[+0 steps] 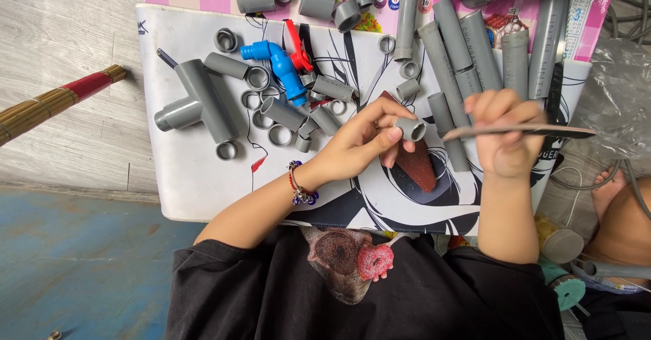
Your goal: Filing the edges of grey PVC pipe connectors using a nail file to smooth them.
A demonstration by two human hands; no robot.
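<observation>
From the head camera, looking straight down, we see 2 bare hands working over a white table (183,177) with a black line drawing on its top. Our left hand (356,143) pinches a short grey pipe piece (411,129) between thumb and fingertips, so its grip is closed narrow around that piece; the open end is turned toward the right hand, which would let the tool reach the rim. Our right hand (505,140) is curled into a fist around a long flat strip tool (522,131), held nearly level, its left tip just beside the pipe piece; whether tip and rim touch we cannot tell. The pipe piece therefore sits at the far end of the left grip, raised above the table, over a dark reddish sheet (415,165) lying under both hands, perhaps to catch what falls.

Beyond the hands the table carries many loose parts, kept within reach: a big grey tee fitting (196,102) at the left, a blue tap with a red handle (281,65), several short grey rings (268,109), and a row of longer grey pipes (461,48) at the upper right. A beaded bracelet (298,185) circles the left wrist.
</observation>
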